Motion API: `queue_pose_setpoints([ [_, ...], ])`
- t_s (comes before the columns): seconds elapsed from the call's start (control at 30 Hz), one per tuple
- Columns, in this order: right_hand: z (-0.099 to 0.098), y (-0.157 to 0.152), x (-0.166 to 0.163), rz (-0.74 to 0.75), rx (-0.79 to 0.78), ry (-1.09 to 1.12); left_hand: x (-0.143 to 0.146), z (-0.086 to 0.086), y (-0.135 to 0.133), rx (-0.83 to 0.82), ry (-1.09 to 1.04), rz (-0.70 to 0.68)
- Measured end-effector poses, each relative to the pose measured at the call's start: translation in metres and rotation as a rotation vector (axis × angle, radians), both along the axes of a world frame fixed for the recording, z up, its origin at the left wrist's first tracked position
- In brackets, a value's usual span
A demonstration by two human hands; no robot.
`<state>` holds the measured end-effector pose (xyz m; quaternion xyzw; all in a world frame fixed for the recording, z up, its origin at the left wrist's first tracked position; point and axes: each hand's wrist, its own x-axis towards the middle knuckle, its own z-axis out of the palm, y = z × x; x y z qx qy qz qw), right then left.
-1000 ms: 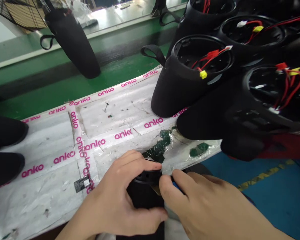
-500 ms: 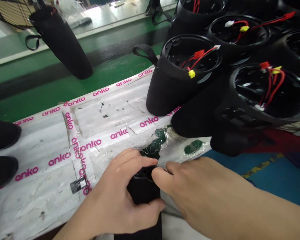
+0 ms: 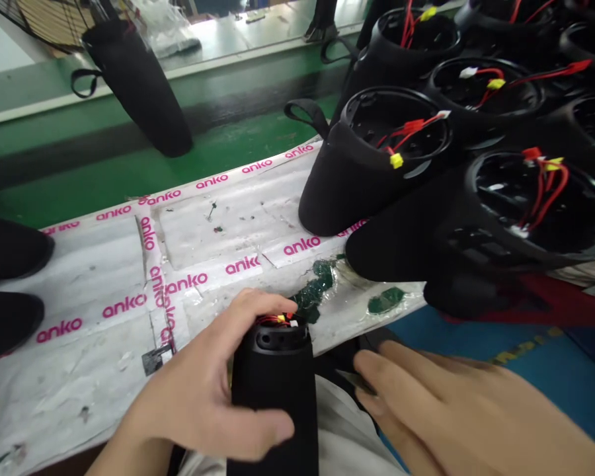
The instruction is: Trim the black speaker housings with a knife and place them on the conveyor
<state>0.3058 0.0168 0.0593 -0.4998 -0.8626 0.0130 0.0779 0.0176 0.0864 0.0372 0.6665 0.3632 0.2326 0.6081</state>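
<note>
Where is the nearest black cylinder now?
In the head view, the black cylinder is at bottom centre, in the left hand, left of the right hand.

Beyond left hand (image 3: 198, 396), bench (image 3: 228, 228) lies free until cylinders (image 3: 347, 178).

Left fingers (image 3: 255, 305) arched, right fingers (image 3: 401, 377) curled

The cylinder (image 3: 277, 390) is black, the tape (image 3: 242, 264) pink-lettered white.
</note>
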Motion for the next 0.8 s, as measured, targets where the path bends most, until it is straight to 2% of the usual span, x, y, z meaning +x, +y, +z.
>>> queue_pose_setpoints([
  [0.07,-0.004,0.009,-0.022,0.049,0.035,0.07,-0.002,-0.003,0.001,-0.087,-0.023,0.033],
  [0.17,-0.003,0.019,-0.039,0.092,0.065,0.072,0.003,-0.004,-0.002,-0.128,-0.021,0.136],
  [0.4,0.002,0.021,-0.034,0.097,0.062,0.049,0.016,0.001,-0.007,-0.173,-0.041,0.159],
  [0.67,0.004,0.014,-0.033,0.073,0.012,0.014,0.016,-0.001,-0.007,-0.117,-0.03,0.156],
  [0.8,0.007,0.017,-0.036,0.027,-0.022,0.032,0.016,-0.005,-0.008,0.002,-0.065,0.128],
])
